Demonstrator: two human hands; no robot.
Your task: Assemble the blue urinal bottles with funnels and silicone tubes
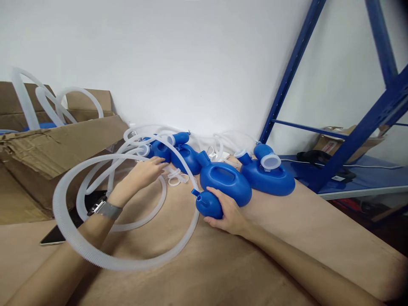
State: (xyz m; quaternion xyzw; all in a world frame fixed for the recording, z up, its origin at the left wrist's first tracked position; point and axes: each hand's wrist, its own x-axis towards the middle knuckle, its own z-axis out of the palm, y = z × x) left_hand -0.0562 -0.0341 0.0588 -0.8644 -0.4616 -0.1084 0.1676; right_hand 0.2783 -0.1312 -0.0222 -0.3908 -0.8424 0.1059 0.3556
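Note:
My right hand (228, 214) is wrapped round a small blue bulb-shaped piece (208, 205) with two short spouts. Just behind it lies a blue bottle (237, 187) with a handle slot. My left hand (148, 172) reaches toward the blue bottles (161, 151) at the back left; its fingertips are near a bottle and partly merge with the clutter, so its hold is unclear. A large loop of translucent corrugated hose (68, 229) passes around my left forearm. White rings and caps (174, 176) lie between the hands.
An open cardboard box (63, 144) with hoses stands at the left. A phone (52, 236) lies under my left forearm. Another blue bottle (270, 180) with a white-rimmed piece sits right of centre. Blue shelving (353, 170) stands at the right.

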